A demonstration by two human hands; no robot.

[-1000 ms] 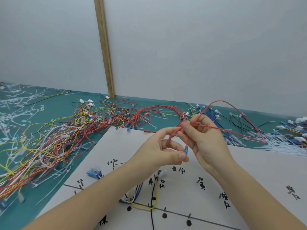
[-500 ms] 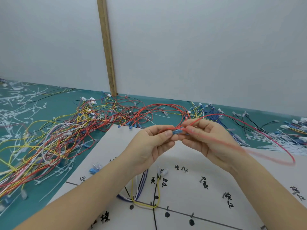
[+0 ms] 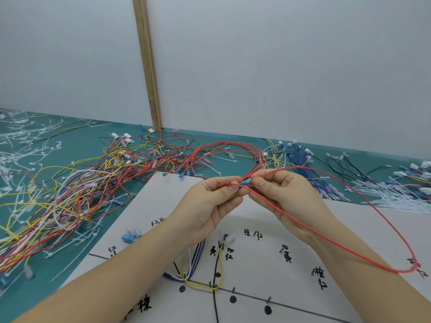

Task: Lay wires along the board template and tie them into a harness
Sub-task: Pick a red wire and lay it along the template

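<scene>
Since half a second ago red wire (image 3: 331, 238) loop swings down to lower right | left hand (image 3: 210, 203) pinches wire at centre | right hand (image 3: 284, 194) pinches blue terminal (image 3: 245, 183) | step: picking one wire | next: lay it on board template (image 3: 279, 276), lower centre, beside yellow wire (image 3: 186, 279).

Wire-harness assembly bench: green mat (image 3: 70, 145) strewn with loose wires (image 3: 98, 183), cable ties (image 3: 21, 141); hand-marked template board (image 3: 268, 264) lay in front.
</scene>
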